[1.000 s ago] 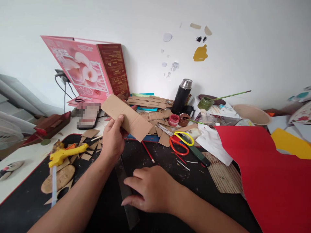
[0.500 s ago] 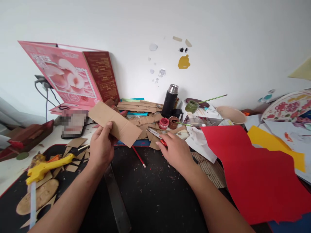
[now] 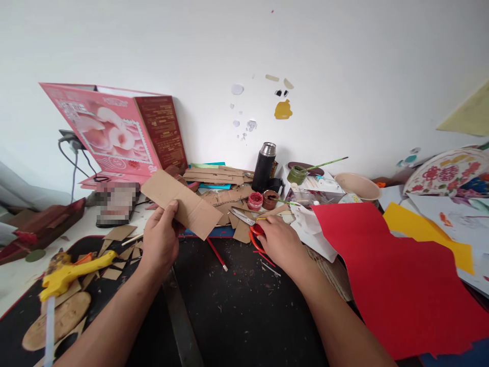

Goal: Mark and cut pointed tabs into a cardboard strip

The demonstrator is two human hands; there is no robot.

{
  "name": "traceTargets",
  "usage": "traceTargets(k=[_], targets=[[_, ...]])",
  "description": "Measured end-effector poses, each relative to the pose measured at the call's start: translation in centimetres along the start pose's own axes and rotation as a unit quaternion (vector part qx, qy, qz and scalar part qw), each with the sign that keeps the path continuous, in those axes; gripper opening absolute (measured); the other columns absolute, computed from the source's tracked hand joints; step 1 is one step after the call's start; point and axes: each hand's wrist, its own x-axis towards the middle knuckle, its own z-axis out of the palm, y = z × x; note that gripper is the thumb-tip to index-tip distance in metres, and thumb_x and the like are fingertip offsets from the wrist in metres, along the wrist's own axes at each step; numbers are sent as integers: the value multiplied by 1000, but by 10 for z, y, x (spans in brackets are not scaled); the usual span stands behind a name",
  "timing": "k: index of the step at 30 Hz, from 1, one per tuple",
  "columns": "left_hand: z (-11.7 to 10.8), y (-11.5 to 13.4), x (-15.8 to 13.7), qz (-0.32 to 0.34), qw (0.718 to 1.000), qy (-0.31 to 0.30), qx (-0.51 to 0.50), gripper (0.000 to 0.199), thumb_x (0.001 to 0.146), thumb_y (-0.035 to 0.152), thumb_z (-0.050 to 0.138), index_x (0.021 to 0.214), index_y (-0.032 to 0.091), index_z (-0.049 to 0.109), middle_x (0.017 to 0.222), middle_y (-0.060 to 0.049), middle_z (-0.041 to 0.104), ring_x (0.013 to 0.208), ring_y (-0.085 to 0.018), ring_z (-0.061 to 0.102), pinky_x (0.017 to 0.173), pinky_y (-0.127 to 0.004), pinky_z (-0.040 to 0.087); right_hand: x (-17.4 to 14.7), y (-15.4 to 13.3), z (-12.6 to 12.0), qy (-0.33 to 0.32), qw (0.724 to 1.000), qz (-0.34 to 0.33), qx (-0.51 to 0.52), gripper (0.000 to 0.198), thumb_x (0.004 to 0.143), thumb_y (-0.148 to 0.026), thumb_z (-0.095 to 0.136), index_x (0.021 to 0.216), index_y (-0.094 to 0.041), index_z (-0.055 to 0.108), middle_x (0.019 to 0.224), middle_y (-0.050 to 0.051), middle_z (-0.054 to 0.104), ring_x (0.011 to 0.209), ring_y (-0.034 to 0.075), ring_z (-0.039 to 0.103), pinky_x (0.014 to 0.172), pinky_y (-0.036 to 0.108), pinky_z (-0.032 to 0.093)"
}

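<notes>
My left hand [image 3: 162, 237] grips a flat piece of brown cardboard [image 3: 183, 204], thumb on its face and fingers behind it. The cardboard is creased across and held tilted above the mat. My right hand [image 3: 282, 242] is closed at the red-orange handles of a pair of scissors [image 3: 256, 238]. The scissors' metal blades point away to the left, over cardboard scraps. Something thin and yellow shows at the right fingertips; I cannot make out what it is. A red pencil [image 3: 217, 255] lies on the black mat between my hands.
A yellow glue gun [image 3: 76, 270] and cardboard scraps lie left. A metal ruler [image 3: 181, 321] lies near the left forearm. Behind stand a black thermos [image 3: 263, 168], paint jars [image 3: 255, 201] and a pink box [image 3: 114, 132]. Red paper [image 3: 397, 275] covers the right side.
My right hand has shifted slightly right, so more of the scissors' handles shows, along with thin red and white slivers on the mat. The left hand still holds the cardboard. The view has tilted slightly up.
</notes>
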Motion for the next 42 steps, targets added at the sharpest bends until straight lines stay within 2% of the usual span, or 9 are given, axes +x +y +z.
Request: traceTargets(k=[13,18,21,25,28,31,34,38,42], targets=[[1,3,-1,4,1000,6,-4,45,61,47,100,83,20,71,87,1,76,67,-13,62,53,-21,47,1,-4,7,21,999,-16,42,27,104,-18,69,129,-20,79,125,13,77,115,32,75,94,40,57],[1,6,-2,0,1000,4,-20,43,61,46,101,82,21,72,90,0,78,68,-14,64,52,-22,48,0,-9,7,58,982,13,178,31,96,-18,73,125,-23,81,127,9,79,110,29,77,93,38,57],[1,7,-2,1,1000,5,-26,42,61,46,101,81,22,72,88,0,78,68,-14,64,53,-22,49,1,-10,10,62,940,27,333,30,95,-23,72,124,-23,81,118,8,81,102,25,76,89,38,59],[1,7,-1,6,1000,3,-30,41,63,45,100,78,21,72,82,0,75,63,-13,60,50,-21,46,3,-10,13,35,839,43,541,37,92,-37,78,124,-20,80,112,9,80,101,25,75,87,37,62],[0,6,-2,-11,999,-20,-28,42,61,45,101,81,20,74,79,0,74,60,-13,59,50,-21,46,0,-13,12,10,769,66,636,49,85,-48,87,126,-20,79,116,9,80,101,25,76,84,36,62],[2,6,-7,-78,993,-83,-10,49,61,49,101,91,17,79,86,-6,80,69,-20,70,58,-28,57,-4,-20,10,-22,719,70,691,53,83,-52,92,125,-22,80,114,7,81,97,24,76,80,34,61],[4,9,-15,-140,981,-136,8,51,60,48,103,93,16,81,94,-12,83,77,-26,77,68,-35,64,-9,-28,10,-53,693,54,717,51,81,-53,95,120,-23,82,108,5,81,94,22,76,81,33,60],[7,15,-22,-186,967,-176,17,50,61,43,105,94,14,83,97,-13,85,85,-27,79,76,-33,67,-14,-38,14,-119,645,30,754,52,78,-49,102,118,-21,84,106,5,82,94,20,77,87,31,59],[6,18,-24,-204,960,-192,8,52,57,45,108,92,16,85,91,-10,84,85,-26,79,77,-31,67,-15,-43,22,-171,592,54,786,56,74,-49,105,117,-22,83,94,2,81,82,18,77,79,28,59]])
